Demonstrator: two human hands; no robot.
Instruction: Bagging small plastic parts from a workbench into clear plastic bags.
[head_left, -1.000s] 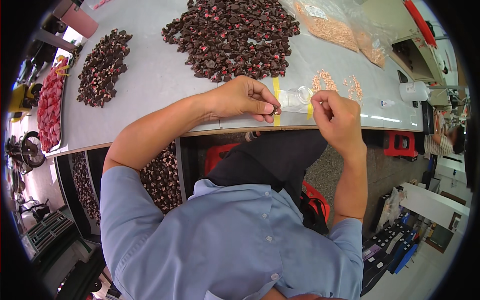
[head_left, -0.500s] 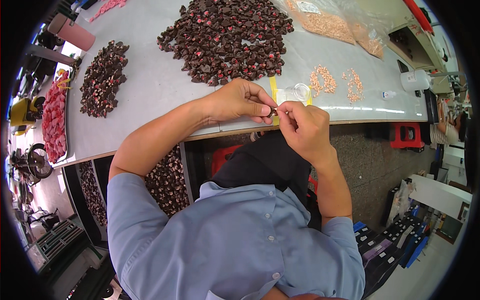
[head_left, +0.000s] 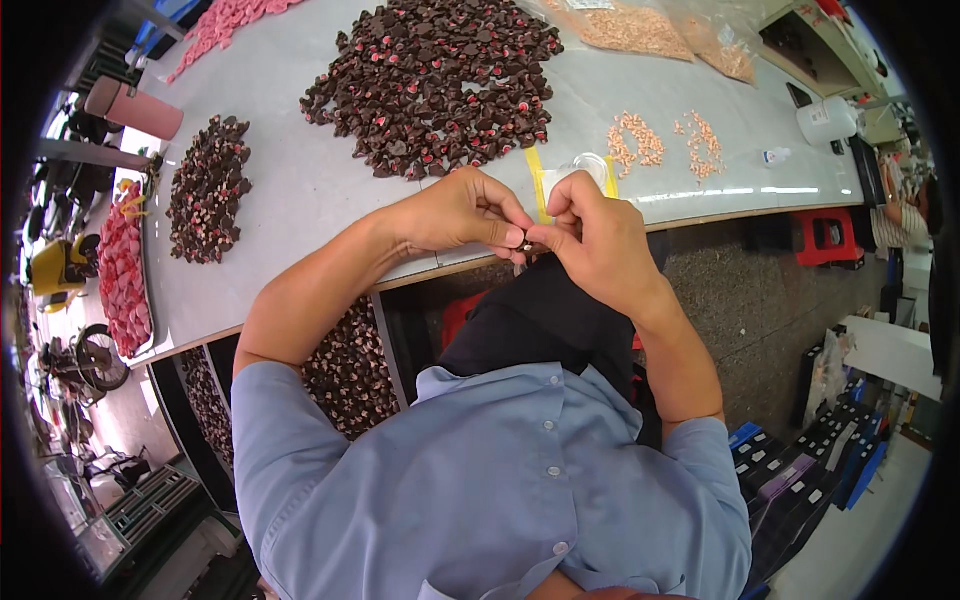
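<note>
My left hand (head_left: 462, 212) pinches a small dark brown piece (head_left: 529, 247) between thumb and fingers at the table's front edge. Against the same piece presses the thumb of my right hand (head_left: 600, 245), its fingers curled in. A pale spot shows on the piece; the rest is covered by my fingertips. Just beyond the hands, a small clear round dish (head_left: 591, 162) sits by a white patch framed with yellow tape (head_left: 537, 180). Tiny beige-orange parts (head_left: 637, 140) lie scattered to the right of the dish.
A large heap of dark brown pieces with pink spots (head_left: 430, 90) covers the table's back middle. To the left are a smaller dark heap (head_left: 208, 190), a tray of pink pieces (head_left: 125, 280) and a pink cup (head_left: 135, 108). Bags of beige parts (head_left: 625, 30) lie back right.
Both hands have shifted slightly left and toward me, still together at the dark piece. My right thumb now presses on it. The whole view has turned a little.
</note>
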